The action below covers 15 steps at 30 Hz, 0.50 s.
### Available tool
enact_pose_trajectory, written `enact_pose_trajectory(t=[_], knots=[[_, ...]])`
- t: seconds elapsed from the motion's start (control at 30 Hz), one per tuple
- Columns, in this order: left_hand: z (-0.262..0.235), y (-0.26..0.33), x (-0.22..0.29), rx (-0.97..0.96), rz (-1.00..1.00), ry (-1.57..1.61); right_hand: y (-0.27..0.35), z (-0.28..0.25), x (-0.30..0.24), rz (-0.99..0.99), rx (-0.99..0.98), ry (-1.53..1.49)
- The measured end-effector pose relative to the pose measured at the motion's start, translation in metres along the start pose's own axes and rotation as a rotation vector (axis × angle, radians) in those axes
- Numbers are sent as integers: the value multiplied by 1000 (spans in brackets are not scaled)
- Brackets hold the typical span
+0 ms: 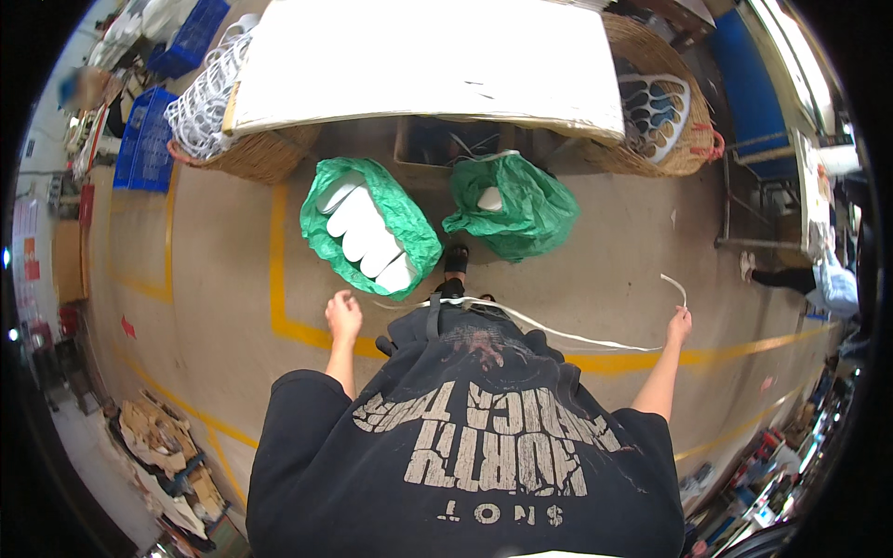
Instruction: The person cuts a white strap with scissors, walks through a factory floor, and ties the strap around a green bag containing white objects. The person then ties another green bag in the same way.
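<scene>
Head view: we see long white flat plastic strap [549,330] stretched between both hands, long axis side to side. Left hand [343,316] fist closed on one end; right hand [679,325] pinches other, tail pointing up. Open green plastic bag of white rolls [370,228] just beyond left grip.

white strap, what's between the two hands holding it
In the head view the white strap stretches from the left hand to the right hand, crossing the person's black shirt. Nothing else lies between them but shirt and tan floor.
</scene>
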<state>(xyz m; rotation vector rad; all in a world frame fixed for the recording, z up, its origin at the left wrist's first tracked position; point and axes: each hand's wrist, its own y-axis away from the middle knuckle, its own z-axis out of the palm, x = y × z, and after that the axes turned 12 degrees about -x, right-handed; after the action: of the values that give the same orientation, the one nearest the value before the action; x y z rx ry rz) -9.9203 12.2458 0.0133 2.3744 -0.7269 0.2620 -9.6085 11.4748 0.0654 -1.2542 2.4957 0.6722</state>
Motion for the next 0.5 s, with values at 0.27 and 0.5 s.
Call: enact_pose_trajectory(t=[0.27,0.5], knots=[[30,3,164,-420,468,-527,116,72,53,226,-565,-439],[58,-27,135,-762,200,-237,232,147,20,164,-941,-185]])
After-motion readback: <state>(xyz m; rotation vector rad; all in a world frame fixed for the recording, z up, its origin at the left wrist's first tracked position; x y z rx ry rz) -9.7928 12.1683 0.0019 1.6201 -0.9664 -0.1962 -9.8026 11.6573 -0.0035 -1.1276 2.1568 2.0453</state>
